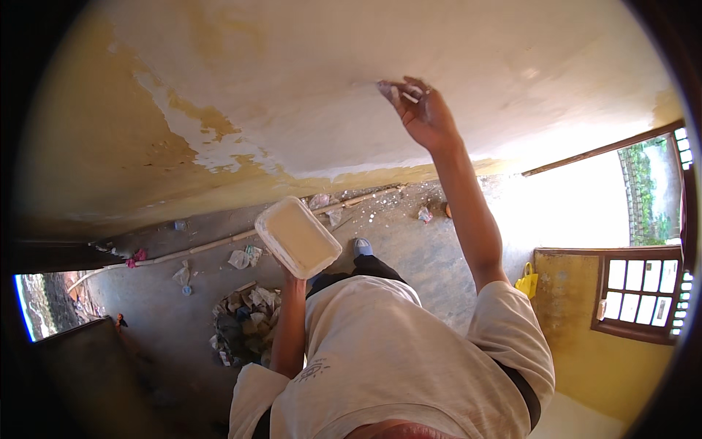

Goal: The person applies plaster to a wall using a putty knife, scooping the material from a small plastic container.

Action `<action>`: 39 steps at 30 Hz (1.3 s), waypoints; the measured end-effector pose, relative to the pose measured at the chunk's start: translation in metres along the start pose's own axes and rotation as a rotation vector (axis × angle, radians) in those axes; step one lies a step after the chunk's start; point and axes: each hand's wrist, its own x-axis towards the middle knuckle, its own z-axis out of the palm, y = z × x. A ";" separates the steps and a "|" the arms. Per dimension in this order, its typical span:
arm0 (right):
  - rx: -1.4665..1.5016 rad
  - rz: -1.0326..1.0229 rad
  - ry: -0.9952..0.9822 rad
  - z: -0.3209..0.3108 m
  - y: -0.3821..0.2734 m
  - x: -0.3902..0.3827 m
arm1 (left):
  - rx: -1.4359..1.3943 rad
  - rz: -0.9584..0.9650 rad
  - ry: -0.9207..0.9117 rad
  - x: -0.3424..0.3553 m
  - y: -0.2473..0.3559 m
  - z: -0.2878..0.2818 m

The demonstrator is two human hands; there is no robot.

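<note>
My left hand (pixel 293 279) grips a pale rectangular tub (pixel 297 235) from below, with a cream, paste-like layer in it and whitish smears on its rim. Raised to the wall (pixel 292 66), my right hand (pixel 417 110) has bent fingers around a small greyish object at the fingertips, too small and blurred to name. The wall surface around that hand is whitish and smooth, while farther left it shows yellow paint with flaked, pale patches.
A long pole (pixel 234 239) lies along the wall's foot among litter. A rubbish heap (pixel 248 322) sits lower left. A bright doorway opens at right, beside a barred window (pixel 640 293) and yellow bag (pixel 526 282); another opening (pixel 51 307) is far left. My shoe (pixel 361 247) rests on the concrete floor.
</note>
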 end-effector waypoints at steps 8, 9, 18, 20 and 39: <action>-0.179 -0.248 -0.334 -0.009 0.031 -0.061 | -0.058 0.031 0.015 -0.009 0.011 -0.021; -0.127 -0.187 -0.232 -0.047 0.052 -0.055 | -0.056 0.031 0.027 -0.015 0.011 -0.024; -0.189 0.348 0.276 -0.309 0.298 0.032 | 0.011 0.163 0.190 -0.112 0.041 -0.044; -0.179 0.404 0.405 -0.346 0.325 0.068 | 0.044 0.171 0.232 -0.130 0.049 -0.041; -0.137 -0.040 0.094 -0.051 0.114 0.030 | -0.041 0.105 0.043 -0.061 0.064 -0.041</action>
